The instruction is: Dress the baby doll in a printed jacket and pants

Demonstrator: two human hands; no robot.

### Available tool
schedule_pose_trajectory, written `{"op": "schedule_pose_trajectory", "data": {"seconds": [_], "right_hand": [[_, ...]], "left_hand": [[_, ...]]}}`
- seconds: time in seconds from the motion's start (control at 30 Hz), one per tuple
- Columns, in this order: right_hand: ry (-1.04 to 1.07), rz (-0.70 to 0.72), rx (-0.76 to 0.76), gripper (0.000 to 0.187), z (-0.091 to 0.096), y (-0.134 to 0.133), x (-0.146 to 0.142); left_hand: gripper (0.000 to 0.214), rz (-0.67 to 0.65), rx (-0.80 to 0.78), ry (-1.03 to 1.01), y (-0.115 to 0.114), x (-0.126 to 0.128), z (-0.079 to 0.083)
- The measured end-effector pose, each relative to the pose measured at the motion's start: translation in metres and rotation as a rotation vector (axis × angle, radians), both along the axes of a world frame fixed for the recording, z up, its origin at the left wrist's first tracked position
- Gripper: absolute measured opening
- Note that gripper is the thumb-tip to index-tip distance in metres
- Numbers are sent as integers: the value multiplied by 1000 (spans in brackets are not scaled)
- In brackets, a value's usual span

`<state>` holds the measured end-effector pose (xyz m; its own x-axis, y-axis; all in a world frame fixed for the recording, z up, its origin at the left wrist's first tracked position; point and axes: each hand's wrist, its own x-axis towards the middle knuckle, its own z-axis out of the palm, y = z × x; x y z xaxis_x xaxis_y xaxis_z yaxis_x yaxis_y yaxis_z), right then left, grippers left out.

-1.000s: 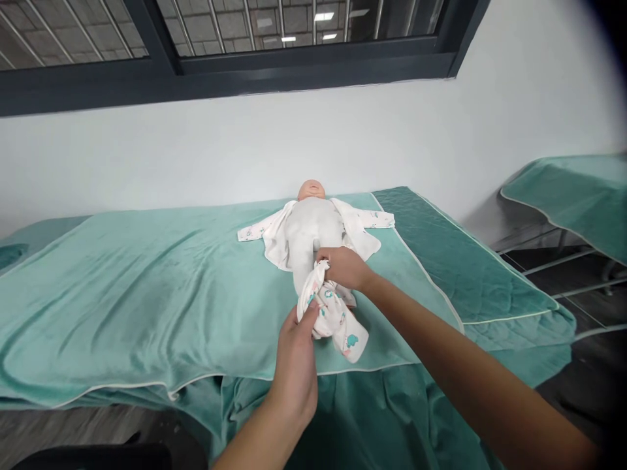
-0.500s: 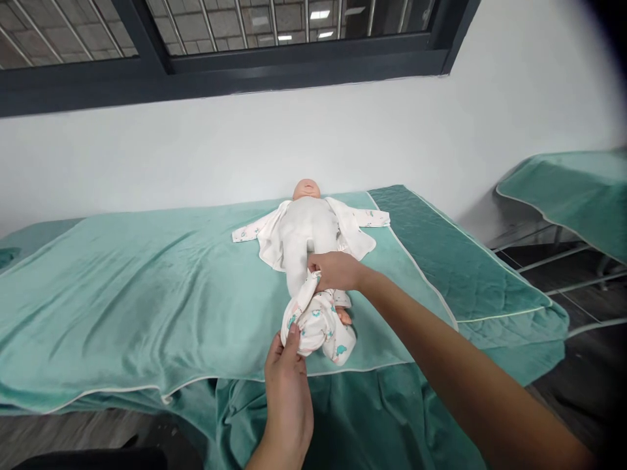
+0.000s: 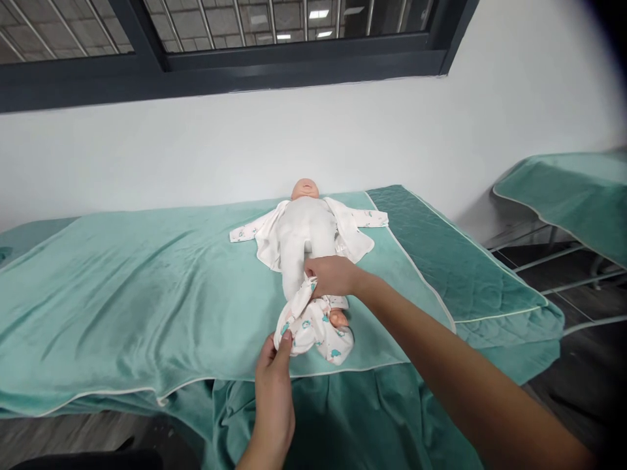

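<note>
A baby doll [image 3: 307,219] with a soft white body lies on its back, head toward the wall. Its arms are in the sleeves of an open white printed baby jacket [image 3: 267,245]. White baby pants [image 3: 306,329] with green prints are bunched around the doll's lower legs, and one foot [image 3: 337,318] shows beside the cloth. My left hand [image 3: 277,375] pinches the near left edge of the pants between thumb and fingers. Over the doll's legs, my right hand [image 3: 332,275] is closed on the upper edge of the pants; its fingertips are partly hidden.
A light green blanket [image 3: 122,294] with some wrinkles covers the bed, over a darker quilted green cover [image 3: 455,261]. A white wall [image 3: 196,150] and a dark-framed window stand behind. Another green-covered bed [image 3: 578,196] with metal rails is at the right.
My left hand has moved slightly left and down, drawing the edge of the pants with it. The right hand has lowered a little, still holding the cloth.
</note>
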<state>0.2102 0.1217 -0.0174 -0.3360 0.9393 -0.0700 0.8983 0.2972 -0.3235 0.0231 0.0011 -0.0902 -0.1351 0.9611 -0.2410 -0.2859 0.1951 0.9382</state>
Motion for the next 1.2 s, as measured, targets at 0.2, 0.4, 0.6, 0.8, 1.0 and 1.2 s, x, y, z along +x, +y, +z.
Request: {"op": "schedule_pose_trajectory", "data": {"seconds": [0.2, 0.4, 0.6, 0.8, 1.0, 1.2], "right_hand": [[34, -41, 58, 34, -5, -3, -2], [136, -46, 41, 23, -4, -6, 2], [159, -124, 76, 16, -5, -5, 1], [260, -117, 44, 18, -7, 1, 7], [351, -34, -74, 16, 1, -6, 13], [314, -8, -143, 24, 7, -10, 9]], "left_hand": [[42, -214, 40, 199, 31, -21, 0], [35, -248, 265, 537, 68, -26, 3], [23, -260, 482, 753, 112, -29, 10], [21, -333, 448, 687, 119, -26, 18], [13, -528, 251, 614, 89, -37, 26], [46, -721, 215, 402, 79, -40, 29]]}}
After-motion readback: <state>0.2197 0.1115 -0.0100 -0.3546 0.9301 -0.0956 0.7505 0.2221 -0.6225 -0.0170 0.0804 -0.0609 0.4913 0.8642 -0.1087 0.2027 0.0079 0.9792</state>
